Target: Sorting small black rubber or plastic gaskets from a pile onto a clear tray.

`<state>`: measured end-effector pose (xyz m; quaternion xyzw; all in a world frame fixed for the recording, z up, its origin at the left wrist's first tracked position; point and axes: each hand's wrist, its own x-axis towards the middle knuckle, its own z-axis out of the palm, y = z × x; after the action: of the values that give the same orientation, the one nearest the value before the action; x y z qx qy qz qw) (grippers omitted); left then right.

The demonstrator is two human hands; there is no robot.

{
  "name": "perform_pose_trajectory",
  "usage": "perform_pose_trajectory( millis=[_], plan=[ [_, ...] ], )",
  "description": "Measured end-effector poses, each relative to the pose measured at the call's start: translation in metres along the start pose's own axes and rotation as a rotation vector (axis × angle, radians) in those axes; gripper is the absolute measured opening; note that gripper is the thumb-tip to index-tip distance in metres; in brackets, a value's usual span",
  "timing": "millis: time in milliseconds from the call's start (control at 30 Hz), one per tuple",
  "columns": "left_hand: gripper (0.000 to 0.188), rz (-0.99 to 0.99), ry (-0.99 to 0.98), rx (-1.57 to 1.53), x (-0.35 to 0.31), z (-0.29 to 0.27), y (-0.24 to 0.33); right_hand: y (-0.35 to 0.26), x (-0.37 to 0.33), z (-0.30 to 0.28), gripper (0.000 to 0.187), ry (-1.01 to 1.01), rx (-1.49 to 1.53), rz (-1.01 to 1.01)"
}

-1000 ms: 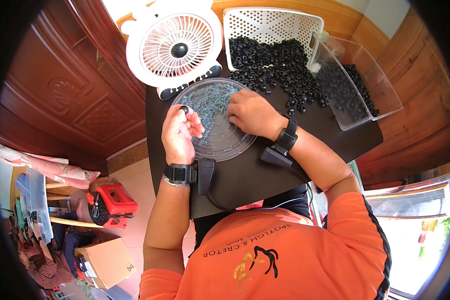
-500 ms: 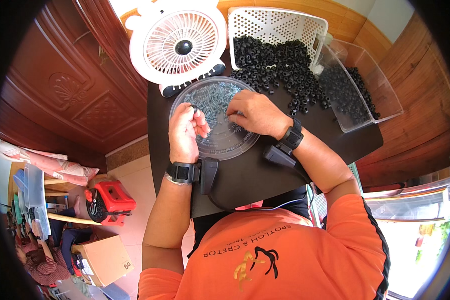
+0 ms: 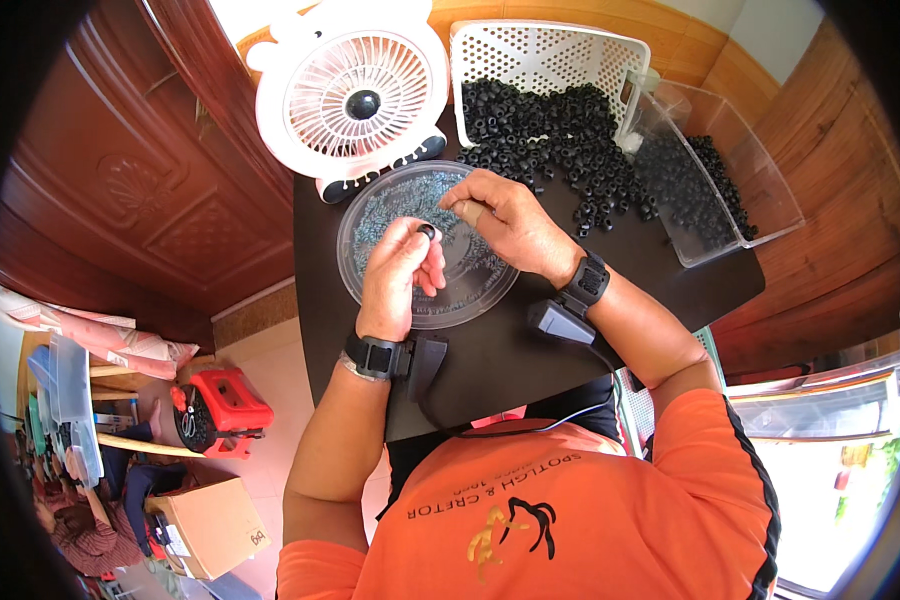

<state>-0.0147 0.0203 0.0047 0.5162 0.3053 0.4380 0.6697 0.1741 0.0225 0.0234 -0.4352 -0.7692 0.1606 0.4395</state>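
Between thumb and fingertips, my left hand (image 3: 390, 280) pinches a small black ring-like plastic piece (image 3: 427, 230), its open end facing up. Close by on the right, my right hand (image 3: 523, 228) has thumb and forefinger pressed together; anything between them is too small to tell. Both hands are over a round clear plastic tray (image 3: 430, 322). Many small shiny bluish metal pieces (image 3: 385, 208), perhaps springs or screws, lie scattered in it. Each wrist wears a black strap with a small box.
Behind the tray stands a white bear-shaped fan (image 3: 362, 105). A tipped white perforated basket (image 3: 570, 48) spills black plastic pieces (image 3: 550, 120) onto the dark table (image 3: 660, 300). A clear bin (image 3: 770, 190) at the right holds more. A red stool (image 3: 232, 400) and cardboard box (image 3: 215, 525) are on the floor; another person sits at far left.
My left hand has moved right and slightly nearer with the black piece, now close to the right hand. The right hand has lifted from the metal pieces and turned its fingertips leftward.
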Motion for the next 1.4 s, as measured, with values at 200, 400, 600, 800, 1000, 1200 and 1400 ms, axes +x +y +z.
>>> perform_pose_trajectory(
  millis=[200,400,600,800,1000,1200,1400],
  plan=[
    [0.026,-0.032,-0.111,0.032,-0.001,0.004,-0.005,-0.017,-0.006,0.004,0.010,-0.063,0.531,0.248],
    [0.024,-0.012,-0.113,0.007,-0.002,0.008,-0.007,-0.016,-0.012,0.013,0.005,-0.018,0.612,0.241],
    [0.024,-0.025,-0.116,0.017,-0.004,0.010,-0.007,-0.013,-0.014,0.017,0.008,0.028,0.537,0.139],
    [0.027,-0.009,-0.116,-0.028,-0.004,0.014,-0.010,-0.018,-0.017,0.016,0.008,0.020,0.644,0.144],
    [0.031,0.004,-0.123,-0.122,-0.002,0.010,-0.012,-0.013,-0.017,0.019,0.008,0.091,0.597,0.032],
    [0.030,0.005,-0.131,-0.069,-0.003,0.016,-0.009,-0.010,-0.018,0.023,0.008,0.068,0.690,0.055],
    [0.031,0.011,-0.149,-0.140,-0.002,0.011,-0.014,-0.016,-0.019,0.022,0.009,0.007,1.035,0.192]
  ],
)
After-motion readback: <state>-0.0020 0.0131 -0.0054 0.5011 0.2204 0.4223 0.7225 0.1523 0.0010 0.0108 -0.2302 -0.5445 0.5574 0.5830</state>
